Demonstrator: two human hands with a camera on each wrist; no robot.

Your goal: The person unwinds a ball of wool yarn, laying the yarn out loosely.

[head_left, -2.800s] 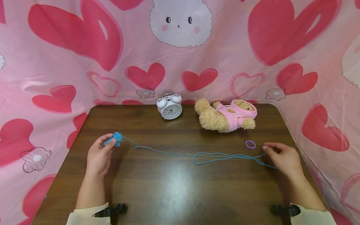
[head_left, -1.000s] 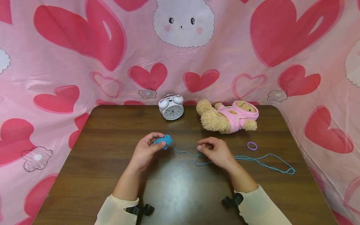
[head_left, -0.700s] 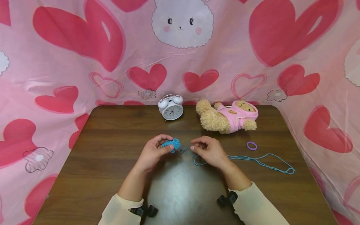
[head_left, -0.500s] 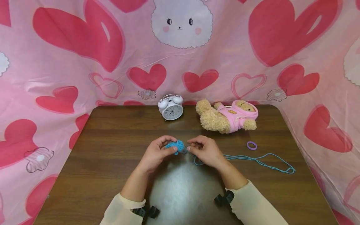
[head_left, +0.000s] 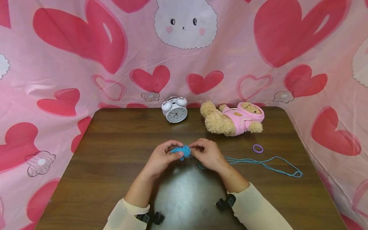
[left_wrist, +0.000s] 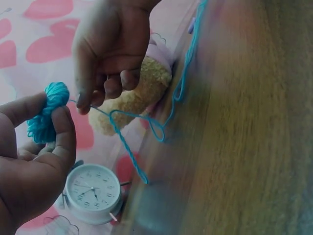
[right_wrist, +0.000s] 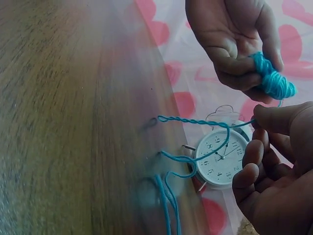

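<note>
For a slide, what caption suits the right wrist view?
Left hand holds a blue yarn bundle; right hand pinches its strand, alarm clock behind.

Your bare left hand (head_left: 161,160) is carrying the small wound bundle of bright blue yarn (head_left: 184,151) in from the left, and your bare right hand (head_left: 209,156) is coming in from the right, now pinching the thin blue strand (right_wrist: 193,121) beside that bundle.

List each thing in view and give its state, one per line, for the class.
Yarn bundle: wound, held in the air
Loose yarn: partly twisted, trailing in loops
Left grip: holding the yarn bundle
Right grip: pinching the loose yarn
Alarm clock: standing upright
Teddy bear: lying down, hood up
Purple ring: lying flat
</note>
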